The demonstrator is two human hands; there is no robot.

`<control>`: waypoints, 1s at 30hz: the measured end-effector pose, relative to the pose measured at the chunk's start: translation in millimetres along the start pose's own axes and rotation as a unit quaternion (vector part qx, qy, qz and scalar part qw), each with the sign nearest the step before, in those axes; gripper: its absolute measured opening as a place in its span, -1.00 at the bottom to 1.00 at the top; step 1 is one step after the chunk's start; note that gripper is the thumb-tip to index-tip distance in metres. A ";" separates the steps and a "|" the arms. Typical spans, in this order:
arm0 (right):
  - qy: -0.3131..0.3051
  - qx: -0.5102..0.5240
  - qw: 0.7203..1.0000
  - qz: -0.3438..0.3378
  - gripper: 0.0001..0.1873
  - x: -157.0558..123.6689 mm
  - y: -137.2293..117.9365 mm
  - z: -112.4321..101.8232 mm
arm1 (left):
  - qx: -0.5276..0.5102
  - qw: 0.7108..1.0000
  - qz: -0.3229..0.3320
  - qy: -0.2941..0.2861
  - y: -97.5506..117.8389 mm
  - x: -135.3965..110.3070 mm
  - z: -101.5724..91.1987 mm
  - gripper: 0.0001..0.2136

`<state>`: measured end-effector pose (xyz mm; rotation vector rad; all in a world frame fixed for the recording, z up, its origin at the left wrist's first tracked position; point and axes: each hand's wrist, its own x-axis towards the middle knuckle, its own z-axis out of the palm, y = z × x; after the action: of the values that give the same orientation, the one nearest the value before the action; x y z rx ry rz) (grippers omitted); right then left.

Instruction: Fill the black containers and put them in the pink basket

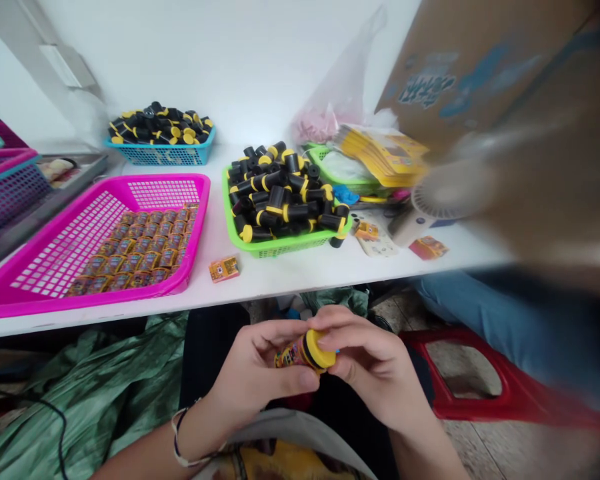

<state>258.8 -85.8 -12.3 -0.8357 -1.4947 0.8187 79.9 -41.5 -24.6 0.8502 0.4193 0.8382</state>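
Note:
My left hand (263,367) and my right hand (367,360) meet just below the table edge, both gripping a small black canister (305,353) with a yellow cap and a colourful printed label. My right fingers cover the capped end, and my left thumb and fingers hold the labelled side. On the white table (260,293) ahead, a magenta plastic basket (130,183) holds rows of small printed packets (135,253). A green basket (275,248) holds a heap of black-and-yellow canisters (280,190). A loose orange packet (224,269) lies between the baskets.
A blue basket (165,155) of canisters stands at the back. A blurred fan (435,200) and a cardboard sheet (480,80) rise at right, beside yellow packets and a plastic bag. A blue-trousered leg (505,320) and red stool (480,393) sit lower right.

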 end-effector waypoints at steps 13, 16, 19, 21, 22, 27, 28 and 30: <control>0.044 -0.430 0.894 -0.120 -0.50 -19.9 19.5 25.0 | -0.059 0.992 -0.010 0.108 -13.1 7.4 6.1 -0.52; 0.047 -0.428 0.891 -0.147 -0.54 -17.3 14.8 26.0 | -0.037 0.998 -0.045 0.028 -7.3 8.7 0.8 -0.34; 0.012 -0.352 0.928 -0.120 -0.45 -14.8 7.5 26.8 | -0.057 0.986 -0.128 -0.094 -4.0 12.1 -6.1 -0.20; 0.005 -0.318 0.940 -0.125 -0.40 -14.1 4.3 27.5 | -0.080 0.976 -0.160 -0.126 -5.6 14.7 -8.3 -0.19; 0.004 -0.316 0.939 -0.134 -0.39 -14.0 3.3 27.7 | -0.082 0.974 -0.167 -0.127 -6.8 15.5 -8.3 -0.19; 0.006 -0.362 0.921 -0.147 -0.47 -14.7 3.9 24.4 | 0.020 0.980 -0.154 -0.122 -3.2 11.5 -0.1 -0.13; 0.006 -0.356 0.923 -0.147 -0.50 -15.4 4.9 23.2 | 0.040 0.981 -0.150 -0.120 -0.3 9.7 2.2 -0.15; 0.003 -0.331 0.931 -0.157 -0.51 -17.3 7.5 20.8 | 0.060 0.982 -0.138 -0.115 5.6 6.8 5.9 -0.20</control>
<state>239.6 -97.7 -29.0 -1.0409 -1.8682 0.0539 85.1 -36.9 -16.6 0.9628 0.3755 0.4547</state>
